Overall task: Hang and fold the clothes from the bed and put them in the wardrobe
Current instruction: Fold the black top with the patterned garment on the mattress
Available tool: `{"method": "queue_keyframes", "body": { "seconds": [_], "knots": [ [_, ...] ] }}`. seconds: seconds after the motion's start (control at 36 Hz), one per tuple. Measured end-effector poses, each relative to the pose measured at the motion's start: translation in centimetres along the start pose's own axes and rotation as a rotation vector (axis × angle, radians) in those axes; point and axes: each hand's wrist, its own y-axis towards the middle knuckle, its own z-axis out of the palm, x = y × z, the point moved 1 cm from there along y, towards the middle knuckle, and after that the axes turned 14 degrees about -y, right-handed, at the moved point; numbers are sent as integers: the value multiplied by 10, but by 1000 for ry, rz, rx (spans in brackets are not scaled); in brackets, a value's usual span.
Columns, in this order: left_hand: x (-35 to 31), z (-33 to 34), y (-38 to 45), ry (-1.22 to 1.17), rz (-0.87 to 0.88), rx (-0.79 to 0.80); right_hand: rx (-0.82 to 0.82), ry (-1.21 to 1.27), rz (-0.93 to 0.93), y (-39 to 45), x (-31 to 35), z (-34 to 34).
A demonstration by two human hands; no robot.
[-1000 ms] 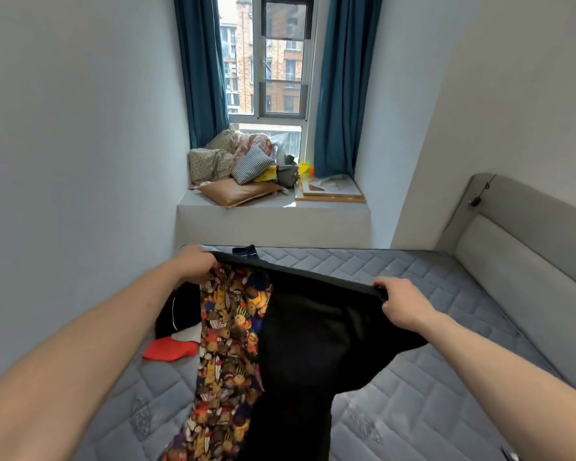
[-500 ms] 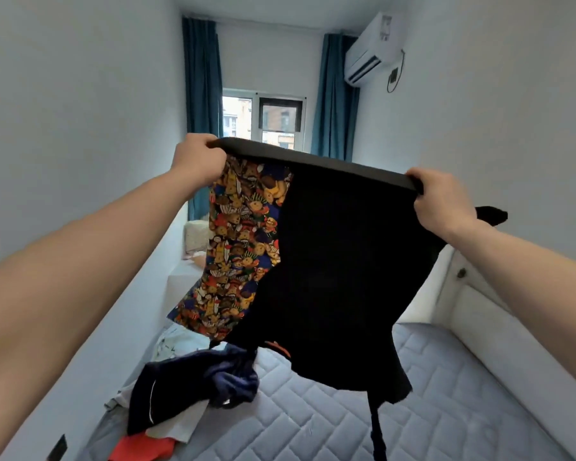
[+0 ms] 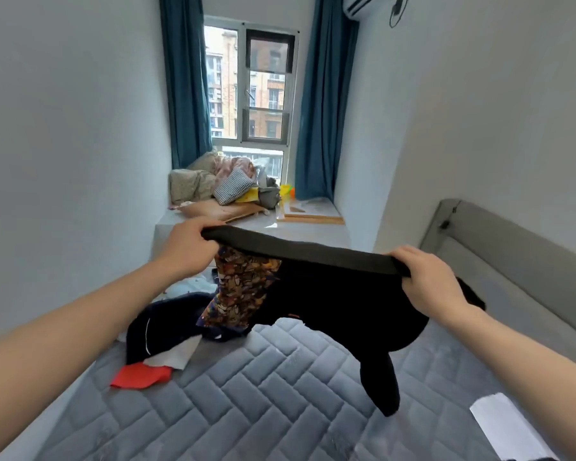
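Hands grip a black garment (image 3: 330, 294) by its top band, left hand (image 3: 187, 247) and right hand (image 3: 426, 277) at opposite ends. It hangs above the bed (image 3: 263, 394), a patterned panel (image 3: 240, 294) showing at its left. More clothes (image 3: 160, 331) lie heaped by the wall.

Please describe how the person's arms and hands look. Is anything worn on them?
Both forearms are bare, with no sleeves in view. The left hand and the right hand wear no gloves. No watch, ring or bracelet is visible on either.

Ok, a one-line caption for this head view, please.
Both hands, left hand and right hand, grip the waistband of a black garment with a patterned panel, held above the quilted mattress.
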Motion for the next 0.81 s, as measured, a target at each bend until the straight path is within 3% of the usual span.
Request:
{"method": "queue_keyframes", "body": {
  "seconds": [0.17,0.28,0.47,0.72,0.81],
  "knots": [
    [87,30,-63,120,-183,275,352,48,61,-87,16,67],
    [110,36,-82,201,-249,432,562,74,103,-109,21,82],
    [114,23,-71,228,-409,519,914,101,31,-100,17,80],
    [118,24,-61,248,-504,545,1082,-8,51,-84,5,83],
    [113,29,-50,257,-518,541,1055,-93,61,-70,-6,87]
  ]
}}
